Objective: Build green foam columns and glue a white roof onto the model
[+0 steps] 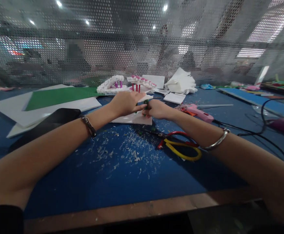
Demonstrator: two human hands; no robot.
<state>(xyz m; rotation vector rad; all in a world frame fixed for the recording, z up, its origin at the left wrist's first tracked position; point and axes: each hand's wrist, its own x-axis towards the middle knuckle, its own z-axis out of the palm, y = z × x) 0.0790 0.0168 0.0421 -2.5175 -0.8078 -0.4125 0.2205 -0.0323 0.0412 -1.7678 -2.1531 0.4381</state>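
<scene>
Surface (122, 185): matte blue, worn wooden edge nearest. Curled white shavings (137, 157) scattered in front of the white board (129, 120), which is flat and straight-edged. Scissors (167, 141), smooth red and yellow loops, lie to its near right. Right hand (157, 109), above the board: grip clamped on a small dark-green piece (145, 107). Left hand (126, 102), also over the board: fingers near the piece; cannot tell whether its grip is closed. Beyond the board: knobbly white arched models (110, 85) with slim purple pegs.
</scene>
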